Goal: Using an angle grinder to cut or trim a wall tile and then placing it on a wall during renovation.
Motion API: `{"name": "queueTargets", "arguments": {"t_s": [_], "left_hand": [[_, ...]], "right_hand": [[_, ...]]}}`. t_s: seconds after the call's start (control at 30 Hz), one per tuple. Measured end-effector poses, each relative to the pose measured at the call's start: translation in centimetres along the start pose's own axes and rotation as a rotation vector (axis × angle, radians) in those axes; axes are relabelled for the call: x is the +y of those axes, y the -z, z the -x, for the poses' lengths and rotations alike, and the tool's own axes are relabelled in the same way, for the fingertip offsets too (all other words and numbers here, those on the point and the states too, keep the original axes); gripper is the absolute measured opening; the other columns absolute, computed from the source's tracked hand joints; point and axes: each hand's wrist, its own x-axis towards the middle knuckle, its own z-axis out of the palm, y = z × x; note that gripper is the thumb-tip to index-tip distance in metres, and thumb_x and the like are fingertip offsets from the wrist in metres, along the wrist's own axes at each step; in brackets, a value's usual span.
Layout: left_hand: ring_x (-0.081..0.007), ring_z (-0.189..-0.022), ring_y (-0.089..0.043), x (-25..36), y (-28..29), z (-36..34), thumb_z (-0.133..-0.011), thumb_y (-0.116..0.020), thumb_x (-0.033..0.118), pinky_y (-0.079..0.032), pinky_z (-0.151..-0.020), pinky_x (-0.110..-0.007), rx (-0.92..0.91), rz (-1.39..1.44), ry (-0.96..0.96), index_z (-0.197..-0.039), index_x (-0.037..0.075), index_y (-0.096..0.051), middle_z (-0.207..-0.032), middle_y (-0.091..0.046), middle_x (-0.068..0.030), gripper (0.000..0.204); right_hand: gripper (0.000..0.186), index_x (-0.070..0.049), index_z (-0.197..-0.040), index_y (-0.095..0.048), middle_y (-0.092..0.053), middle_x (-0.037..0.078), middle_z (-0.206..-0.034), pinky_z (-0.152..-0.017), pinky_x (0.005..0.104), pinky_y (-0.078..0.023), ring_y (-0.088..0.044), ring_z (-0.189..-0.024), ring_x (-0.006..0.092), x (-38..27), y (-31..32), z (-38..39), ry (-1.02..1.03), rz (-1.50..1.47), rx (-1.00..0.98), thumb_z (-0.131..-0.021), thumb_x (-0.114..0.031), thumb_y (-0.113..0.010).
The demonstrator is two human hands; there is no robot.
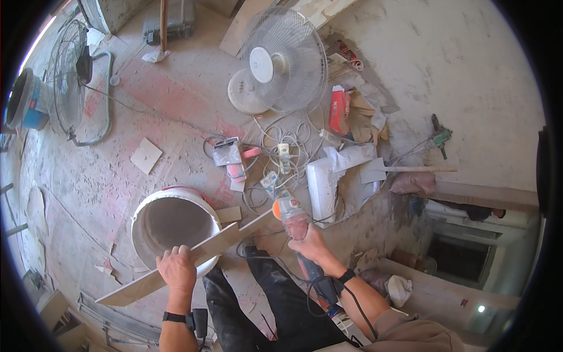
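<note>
While pinching a long tile strip (217, 244) with the left hand (176, 268) over the rim of the white bucket (137, 232), also gripping a grinder (291, 215) in the closed right hand (311, 244), holding its orange disc (277, 209) by the strip's far end.

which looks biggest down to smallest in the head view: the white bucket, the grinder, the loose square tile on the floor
1. White bucket
2. Grinder, partly covered by the right hand and probably enlarged by being nearer the camera
3. Square tile
</note>
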Motion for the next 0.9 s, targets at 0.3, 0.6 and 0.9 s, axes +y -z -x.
{"name": "queueTargets", "arguments": {"t_s": [0.3, 0.6, 0.9], "left_hand": [[-0.0263, -0.083, -0.064, 0.2, 0.7, -0.1, -0.076, -0.079, 0.029, -0.040, -0.076, -0.043, -0.049, -0.001, 0.014, -0.077, 0.014, -0.064, -0.080, -0.065, -0.0024, 0.021], [-0.0269, -0.085, -0.065, 0.0, 0.5, -0.5, -0.075, -0.080, 0.029, -0.041, -0.077, -0.044, -0.072, -0.021, 0.006, -0.078, 0.013, -0.063, -0.081, -0.066, -0.0029, 0.023], [-0.0307, -0.087, -0.066, -0.8, 1.0, -1.8, -0.074, -0.081, 0.028, -0.044, -0.073, -0.046, -0.166, -0.034, -0.051, -0.079, 0.010, -0.062, -0.083, -0.067, -0.0067, 0.027]], "right_hand": [[0.067, 0.008, -0.117, -0.056, -0.070, 0.023, -0.100, -0.087, 0.0435, -0.055, -0.071, -0.096, 0.0360, 2.0, -1.9, 0.3, 0.137, -0.037, -0.027, -0.067, -0.030, -0.080], [0.071, 0.007, -0.119, -0.051, -0.068, 0.032, -0.104, -0.089, 0.0493, -0.054, -0.067, -0.103, 0.0481, 1.1, -5.0, 2.5, 0.143, 0.015, -0.083, -0.070, -0.033, -0.080], [0.065, 0.007, -0.113, -0.054, -0.069, 0.027, -0.100, -0.084, 0.0449, -0.055, -0.071, -0.097, 0.0397, 3.4, -6.4, -0.1, 0.124, -0.274, 0.182, -0.068, -0.030, -0.083]]}}
